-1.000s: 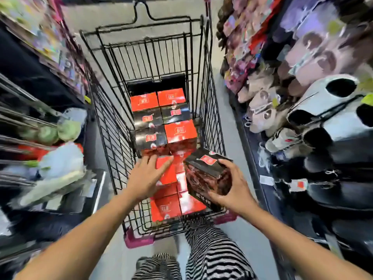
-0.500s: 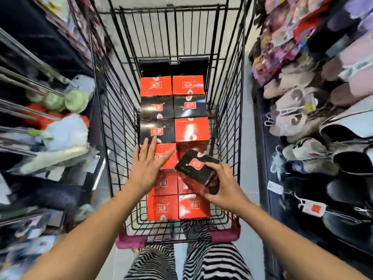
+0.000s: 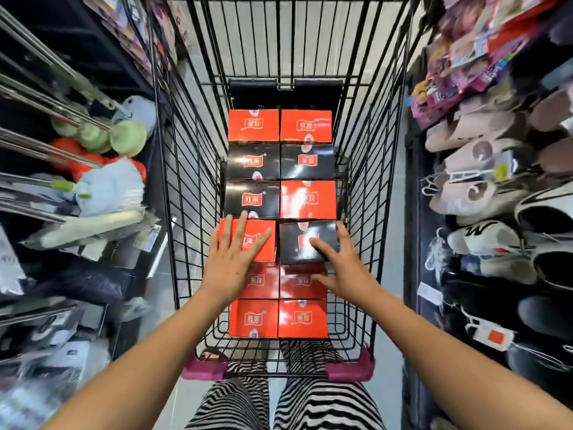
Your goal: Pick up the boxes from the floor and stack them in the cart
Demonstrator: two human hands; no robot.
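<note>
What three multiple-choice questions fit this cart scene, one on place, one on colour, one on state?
1. Where is the black cardboard box under the right grip? A floor; B black wire cart; C shelf.
2. What colour is the cardboard box under the left grip? A green; B black; C red.
3. How does the left grip lie? A flat, fingers straight; B fisted; C round the cart handle.
Answers: B, the cart's wire walls surround it; C, red shows between the fingers; A, its fingers spread across the box top.

Bright, even store lighting from above. White glare on the glossy box tops (image 3: 307, 200), heavy fisheye bending at the edges, and the left shelves (image 3: 46, 336) are smeared with blur.
</note>
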